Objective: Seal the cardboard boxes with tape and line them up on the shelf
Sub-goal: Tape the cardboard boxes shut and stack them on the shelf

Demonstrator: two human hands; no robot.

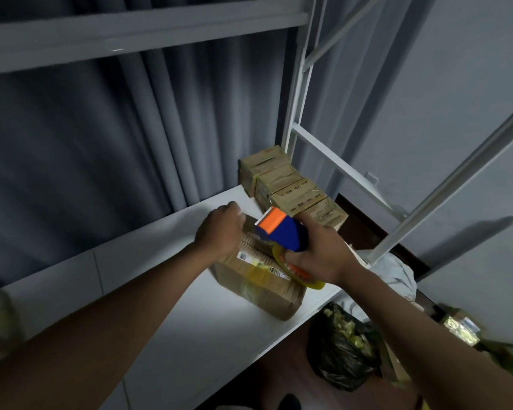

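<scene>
The right hand (320,255) grips a blue-and-orange tape dispenser (282,230), its roll of tape (296,272) just under the palm, held over a cardboard box (258,279) lying on the white shelf (172,306). The left hand (219,229), just left of the dispenser, curls its fingers over the box's far edge. Beyond the right hand, a row of sealed boxes (290,187) stands touching along the shelf's end. Below the right forearm sits a black bag (341,347).
</scene>
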